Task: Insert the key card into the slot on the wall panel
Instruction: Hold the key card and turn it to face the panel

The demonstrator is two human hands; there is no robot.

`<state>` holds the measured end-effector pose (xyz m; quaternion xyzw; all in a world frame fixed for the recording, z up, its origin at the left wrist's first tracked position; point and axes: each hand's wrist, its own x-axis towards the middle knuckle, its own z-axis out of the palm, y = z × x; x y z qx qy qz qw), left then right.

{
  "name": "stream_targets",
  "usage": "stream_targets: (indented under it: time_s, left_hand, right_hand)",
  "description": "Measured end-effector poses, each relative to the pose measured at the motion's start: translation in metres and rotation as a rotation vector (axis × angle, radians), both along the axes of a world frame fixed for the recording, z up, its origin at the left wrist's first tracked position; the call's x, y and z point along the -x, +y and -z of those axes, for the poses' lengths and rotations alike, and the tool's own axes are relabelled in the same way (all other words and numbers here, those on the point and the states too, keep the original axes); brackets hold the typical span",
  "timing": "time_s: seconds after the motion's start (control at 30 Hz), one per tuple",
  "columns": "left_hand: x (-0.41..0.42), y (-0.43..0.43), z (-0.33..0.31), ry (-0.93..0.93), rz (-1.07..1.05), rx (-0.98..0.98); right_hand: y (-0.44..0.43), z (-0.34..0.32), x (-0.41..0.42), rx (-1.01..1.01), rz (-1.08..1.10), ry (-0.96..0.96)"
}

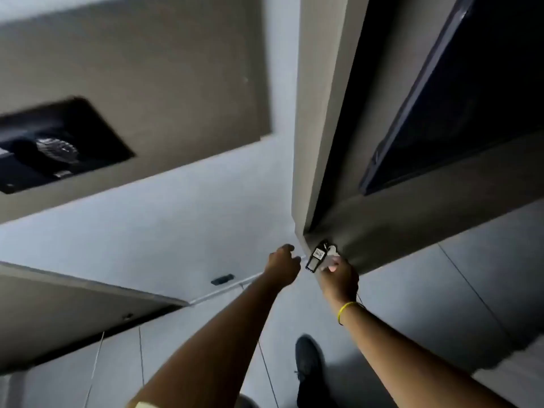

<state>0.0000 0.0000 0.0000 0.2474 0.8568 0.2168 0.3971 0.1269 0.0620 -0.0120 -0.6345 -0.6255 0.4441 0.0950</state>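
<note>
Dim corridor, grey tiled floor (412, 304), pale wall (176, 219) meeting a darker door frame (312, 142). Right hand (341, 275), yellow band (344, 312) at the wrist, is closed around a white key card (331, 256) with a black tag (315, 258) hanging beside it, held just at the frame's lower corner. Left hand (284, 265) is loosely curled near the wall, holding nothing visible (fingers blurred). Dark shoe (309, 369) below. Slot not discernible.

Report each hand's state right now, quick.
Left hand: loosely curled, holding nothing that shows.
Right hand: closed on the key card, with a black key tag hanging from it.
</note>
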Motion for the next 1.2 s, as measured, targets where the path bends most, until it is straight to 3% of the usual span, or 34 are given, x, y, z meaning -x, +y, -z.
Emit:
stream_targets:
  time_s: [0.33, 0.6, 0.9, 1.2]
  left_hand:
    - [-0.012, 0.043, 0.037, -0.176, -0.265, -0.003]
    - [-0.009, 0.014, 0.009, -0.256, -0.313, -0.163]
    - [0.016, -0.093, -0.114, -0.348, -0.243, -0.440]
    - [0.083, -0.192, -0.298, -0.098, -0.206, -0.721]
  right_hand:
    - [0.025, 0.041, 0.018, 0.105, 0.079, 0.049]
    - [0.025, 0.030, 0.008, 0.389, 0.113, 0.319]
    - [-0.026, -0.096, 0.001, 0.407, -0.148, 0.642]
    - [-0.081, -0.281, 0.086, 0.178, -0.595, 0.875]
